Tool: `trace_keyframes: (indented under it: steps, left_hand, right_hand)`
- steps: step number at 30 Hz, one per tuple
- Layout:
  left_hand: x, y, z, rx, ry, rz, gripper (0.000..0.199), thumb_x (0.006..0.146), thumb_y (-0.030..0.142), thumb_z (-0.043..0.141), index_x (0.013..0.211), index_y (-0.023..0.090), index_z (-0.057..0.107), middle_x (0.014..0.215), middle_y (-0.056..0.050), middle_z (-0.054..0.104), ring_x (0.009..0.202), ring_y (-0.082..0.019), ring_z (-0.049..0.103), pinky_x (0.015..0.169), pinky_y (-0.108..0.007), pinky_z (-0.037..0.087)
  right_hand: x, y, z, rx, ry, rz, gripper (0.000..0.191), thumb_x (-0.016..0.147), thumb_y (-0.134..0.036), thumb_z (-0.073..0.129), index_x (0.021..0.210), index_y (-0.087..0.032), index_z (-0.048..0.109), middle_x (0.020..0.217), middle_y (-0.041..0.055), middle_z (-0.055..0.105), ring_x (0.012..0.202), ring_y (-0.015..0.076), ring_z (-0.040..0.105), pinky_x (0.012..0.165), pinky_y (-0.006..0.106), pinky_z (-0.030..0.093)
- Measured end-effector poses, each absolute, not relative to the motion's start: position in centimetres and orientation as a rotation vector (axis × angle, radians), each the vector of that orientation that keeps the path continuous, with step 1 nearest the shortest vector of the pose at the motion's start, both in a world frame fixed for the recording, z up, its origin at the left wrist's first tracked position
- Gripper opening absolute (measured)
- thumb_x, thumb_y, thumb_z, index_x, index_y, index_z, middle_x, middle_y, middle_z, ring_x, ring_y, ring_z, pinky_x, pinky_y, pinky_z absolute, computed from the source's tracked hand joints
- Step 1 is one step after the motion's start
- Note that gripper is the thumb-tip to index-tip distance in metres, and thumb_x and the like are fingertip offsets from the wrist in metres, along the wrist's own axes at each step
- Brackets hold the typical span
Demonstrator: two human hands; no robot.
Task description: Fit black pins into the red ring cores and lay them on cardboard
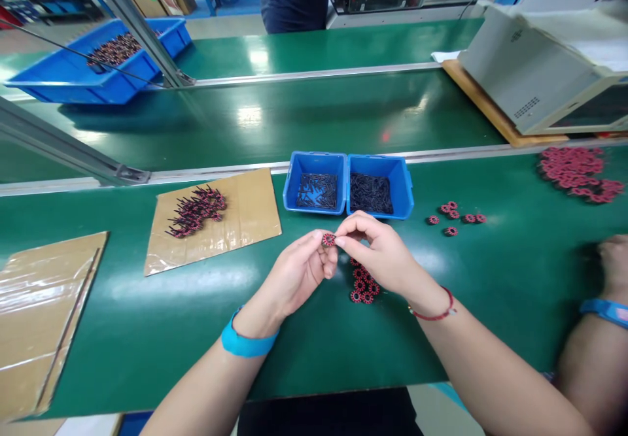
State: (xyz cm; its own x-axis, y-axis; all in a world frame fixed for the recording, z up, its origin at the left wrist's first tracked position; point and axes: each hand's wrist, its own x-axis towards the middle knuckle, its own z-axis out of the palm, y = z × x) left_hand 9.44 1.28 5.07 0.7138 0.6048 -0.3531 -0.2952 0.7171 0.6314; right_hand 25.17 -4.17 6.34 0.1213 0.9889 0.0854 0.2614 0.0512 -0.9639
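Note:
My left hand (305, 267) pinches a small red-and-black toothed ring, which looks like a motor stator (328, 240), between thumb and fingertips. From the right, my right hand (375, 248) reaches the stator's edge with thumb and forefinger pinched. Whatever lies between those fingertips is too small to make out. Several more stators (363, 285) lie on the green table just below my right hand, partly covered by it. Behind my hands stand two blue bins touching side by side; the left bin (290, 191) and the right bin (406, 194) both hold thin black pieces.
Stators with black stems (196, 212) lie on a cardboard sheet (250, 210) at left. Loose stators (452, 214) and a pile of red rings (579, 171) lie rightward. A co-worker's arm (601, 351) is at far right. A metal post (63, 138) rises at left.

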Motion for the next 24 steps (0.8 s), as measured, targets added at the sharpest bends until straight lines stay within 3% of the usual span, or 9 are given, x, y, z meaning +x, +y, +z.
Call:
trace_keyframes:
  steps: [4, 10, 14, 16, 21, 24]
  left_hand:
    - [9.5, 1.2, 5.1, 0.550, 0.591, 0.552, 0.017, 0.089, 0.028, 0.067, 0.088, 0.011, 0.067, 0.070, -0.003, 0.064, 0.057, -0.009, 0.057, 0.056, -0.020, 0.045]
    - [9.4, 2.1, 4.9, 0.459, 0.642, 0.655, 0.009, 0.085, 0.020, 0.069, 0.090, 0.012, 0.066, 0.076, -0.004, 0.069, 0.061, -0.009, 0.060, 0.060, -0.020, 0.047]
    - [8.9, 3.3, 5.0, 0.452, 0.658, 0.825, 0.011, 0.082, 0.017, 0.070, 0.090, 0.012, 0.065, 0.079, -0.004, 0.070, 0.061, -0.009, 0.060, 0.059, -0.020, 0.047]
    - [8.6, 3.9, 5.0, 0.456, 0.681, 0.925, 0.010, 0.081, 0.017, 0.070, 0.089, 0.013, 0.064, 0.079, -0.003, 0.070, 0.061, -0.008, 0.059, 0.059, -0.019, 0.046]
    - [9.1, 3.5, 4.5, 0.465, 0.729, 0.949, 0.011, 0.081, 0.019, 0.070, 0.085, 0.014, 0.061, 0.076, -0.001, 0.068, 0.059, -0.007, 0.057, 0.060, -0.020, 0.044]
    - [9.7, 2.4, 4.3, 0.481, 0.714, 0.863, 0.017, 0.077, 0.022, 0.074, 0.084, 0.014, 0.061, 0.076, -0.002, 0.068, 0.058, -0.008, 0.056, 0.059, -0.021, 0.043]
  right_hand:
    - [25.5, -4.6, 6.8, -1.397, -1.341, 0.685, 0.012, 0.090, -0.017, 0.060, 0.079, -0.021, 0.064, 0.082, 0.0002, 0.062, 0.079, 0.0144, 0.058, 0.074, 0.030, 0.047]
    - [27.6, -3.0, 6.7, -1.518, -1.052, 0.505, 0.005, 0.091, -0.024, 0.061, 0.091, -0.020, 0.064, 0.086, 0.0020, 0.067, 0.077, 0.0153, 0.062, 0.073, 0.029, 0.049]
    - [26.4, 1.2, 7.2, -1.777, -1.693, 0.447, 0.018, 0.097, -0.017, 0.048, 0.106, -0.016, 0.064, 0.106, 0.0088, 0.071, 0.096, 0.0174, 0.065, 0.087, 0.030, 0.048]
    - [25.5, 3.5, 7.4, -1.801, -1.873, 0.442, 0.019, 0.095, -0.013, 0.049, 0.101, -0.016, 0.066, 0.109, 0.0094, 0.071, 0.102, 0.0187, 0.064, 0.092, 0.031, 0.045]
    - [25.8, 6.3, 7.7, -1.903, -2.051, 0.528, 0.014, 0.095, -0.016, 0.053, 0.098, -0.016, 0.067, 0.097, 0.0066, 0.075, 0.088, 0.0158, 0.068, 0.079, 0.025, 0.047]
    - [26.9, 6.4, 8.0, -2.054, -2.111, 0.526, 0.017, 0.098, -0.018, 0.051, 0.103, -0.015, 0.067, 0.099, 0.0073, 0.075, 0.090, 0.0153, 0.069, 0.081, 0.026, 0.049]
